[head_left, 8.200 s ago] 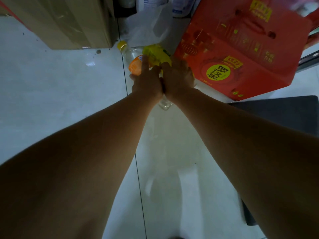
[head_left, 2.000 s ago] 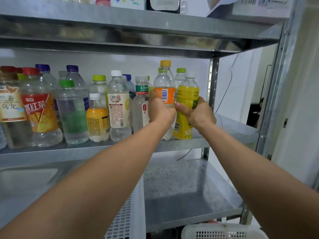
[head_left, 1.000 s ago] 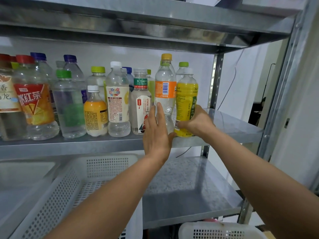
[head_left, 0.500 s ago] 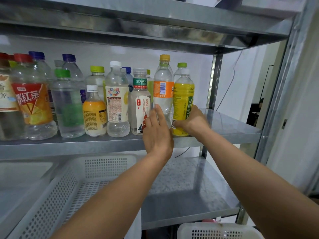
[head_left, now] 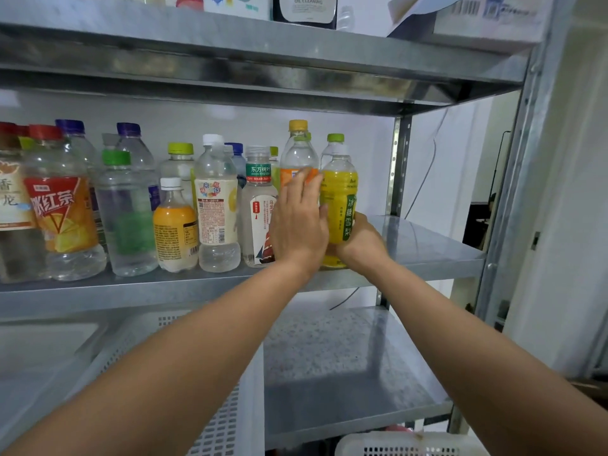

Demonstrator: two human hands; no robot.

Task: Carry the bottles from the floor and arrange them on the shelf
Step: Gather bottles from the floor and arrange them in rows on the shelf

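Observation:
Two bottles stand upright at the right end of a row on the metal shelf (head_left: 427, 248). One is a clear bottle with an orange label and yellow cap (head_left: 297, 149). The other is a yellow bottle with a green label strip (head_left: 339, 192). My left hand (head_left: 299, 225) lies flat against the front of the clear orange-label bottle, fingers straight and pointing up, hiding its lower half. My right hand (head_left: 360, 243) grips the yellow bottle low down, near its base.
Several other bottles (head_left: 217, 205) fill the shelf to the left. A steel upright (head_left: 396, 166) stands just right of the yellow bottle. A white perforated basket (head_left: 217, 422) sits on the lower shelf, and another basket (head_left: 408, 445) sits below. Boxes rest on the shelf above.
Both bottles went from the floor up to the shelf. Over the last second my left hand slid higher up the orange-label bottle; my right hand stayed at the yellow bottle's base.

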